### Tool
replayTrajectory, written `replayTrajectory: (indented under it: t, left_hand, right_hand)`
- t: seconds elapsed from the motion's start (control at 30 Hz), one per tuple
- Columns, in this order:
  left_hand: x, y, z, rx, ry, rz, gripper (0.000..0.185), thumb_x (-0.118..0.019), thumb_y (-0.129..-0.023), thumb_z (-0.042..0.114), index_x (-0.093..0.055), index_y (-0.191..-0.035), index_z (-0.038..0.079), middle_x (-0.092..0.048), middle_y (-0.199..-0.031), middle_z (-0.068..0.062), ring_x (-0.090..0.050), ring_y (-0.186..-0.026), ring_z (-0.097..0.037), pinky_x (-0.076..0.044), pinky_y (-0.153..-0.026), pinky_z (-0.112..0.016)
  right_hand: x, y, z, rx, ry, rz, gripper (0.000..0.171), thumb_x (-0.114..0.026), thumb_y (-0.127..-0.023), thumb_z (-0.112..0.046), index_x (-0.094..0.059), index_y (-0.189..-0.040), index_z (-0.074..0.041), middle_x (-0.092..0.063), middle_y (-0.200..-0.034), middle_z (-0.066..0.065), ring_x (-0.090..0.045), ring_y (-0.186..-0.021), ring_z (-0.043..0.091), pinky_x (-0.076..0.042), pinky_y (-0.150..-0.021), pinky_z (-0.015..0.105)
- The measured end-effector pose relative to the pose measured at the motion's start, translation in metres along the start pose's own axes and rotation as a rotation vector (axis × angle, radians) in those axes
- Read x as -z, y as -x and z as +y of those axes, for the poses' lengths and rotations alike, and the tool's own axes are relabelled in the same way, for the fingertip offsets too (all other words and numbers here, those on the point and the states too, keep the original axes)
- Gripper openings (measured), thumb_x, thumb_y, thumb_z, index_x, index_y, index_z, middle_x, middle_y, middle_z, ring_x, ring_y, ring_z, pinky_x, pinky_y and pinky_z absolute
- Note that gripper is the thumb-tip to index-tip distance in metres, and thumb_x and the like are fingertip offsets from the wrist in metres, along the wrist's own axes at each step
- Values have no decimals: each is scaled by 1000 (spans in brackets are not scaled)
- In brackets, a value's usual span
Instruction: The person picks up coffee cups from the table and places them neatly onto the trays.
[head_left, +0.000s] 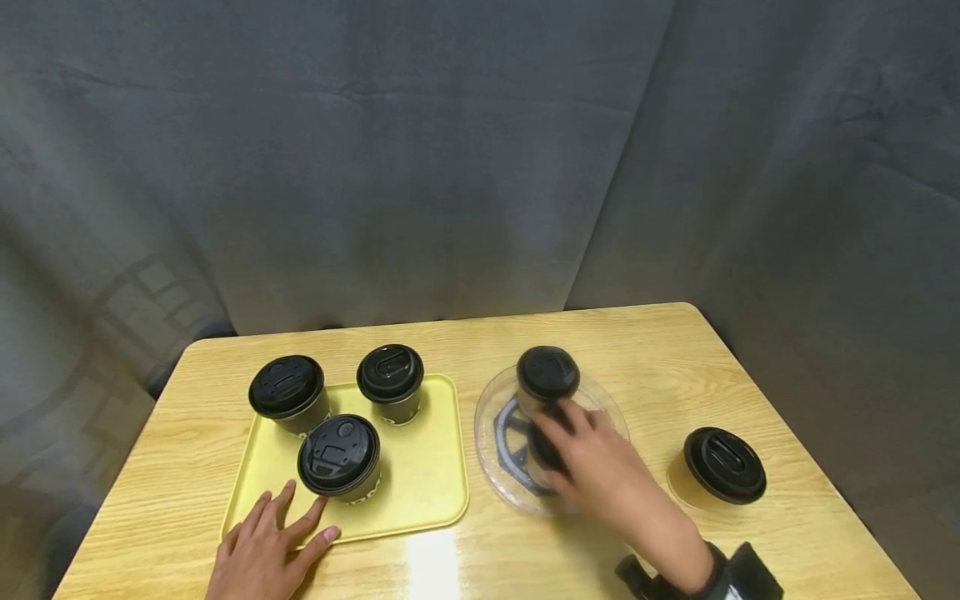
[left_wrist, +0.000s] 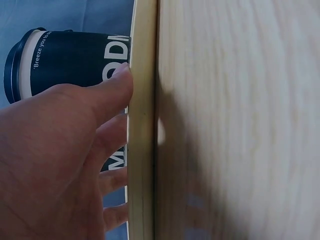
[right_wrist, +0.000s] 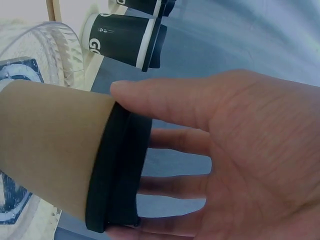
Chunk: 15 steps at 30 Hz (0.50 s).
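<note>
My right hand (head_left: 611,471), blurred in the head view, holds a brown paper cup (right_wrist: 55,145) by its black lid (right_wrist: 120,170), thumb on one side and fingers on the other. This cup is at a round clear plastic plate (head_left: 486,467); whether its base touches the plate is hidden. Just behind it stands another black-lidded cup (head_left: 547,373). My left hand (head_left: 258,550) rests with spread fingers on the front edge of a yellow tray (head_left: 427,487). Its fingers lie beside a dark, lettered paper cup (left_wrist: 70,62) with a black lid.
Two more dark cups with black lids, one at the back left (head_left: 287,387) and one at the back middle (head_left: 391,373), stand on the tray. A lidded brown cup (head_left: 724,465) is on the wooden table (head_left: 645,350) at the right. A grey curtain (head_left: 420,167) hangs behind.
</note>
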<state>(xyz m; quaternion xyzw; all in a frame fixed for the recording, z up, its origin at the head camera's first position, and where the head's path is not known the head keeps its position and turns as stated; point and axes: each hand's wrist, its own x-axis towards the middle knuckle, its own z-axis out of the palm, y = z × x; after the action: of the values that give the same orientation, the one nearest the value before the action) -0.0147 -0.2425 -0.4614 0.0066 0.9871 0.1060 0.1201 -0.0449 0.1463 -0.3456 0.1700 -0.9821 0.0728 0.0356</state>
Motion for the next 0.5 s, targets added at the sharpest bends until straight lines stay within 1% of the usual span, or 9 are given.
replayTrajectory:
  t: [0.17, 0.27, 0.4, 0.5]
  left_hand:
    - [0, 1, 0, 4, 1, 5, 74, -36, -86, 79, -56, -137, 29, -38, -150, -24, -32, -134, -56, -31, -97, -75]
    - [-2, 2, 1, -8, 2, 45, 71, -39, -87, 77, -58, -136, 29, -39, -149, -24, -34, -133, -55, -32, -96, -75]
    - [-6, 6, 1, -31, 6, 124, 64, -43, -90, 72, -61, -133, 28, -42, -147, -23, -37, -131, -53, -33, -95, -73]
    - [-9, 7, 2, -41, 7, 160, 62, -44, -91, 70, -61, -133, 28, -42, -147, -22, -37, -131, -51, -32, -95, -72]
  right_hand:
    - [-3, -1, -1, -5, 10, 1, 67, -83, -75, -29, -56, -135, -17, -52, -137, 22, -58, -110, 46, -57, -74, 54]
    - [-4, -1, -2, -5, 22, -4, 67, -82, -76, -31, -56, -136, -18, -50, -138, 22, -57, -111, 47, -57, -75, 55]
    - [-6, 0, -2, 0, 35, 5, 68, -82, -76, -31, -55, -137, -18, -50, -139, 22, -57, -111, 46, -57, -77, 55]
    - [-7, 1, -2, -3, 33, 19, 69, -82, -76, -31, -54, -138, -18, -50, -140, 21, -57, -112, 46, -56, -81, 55]
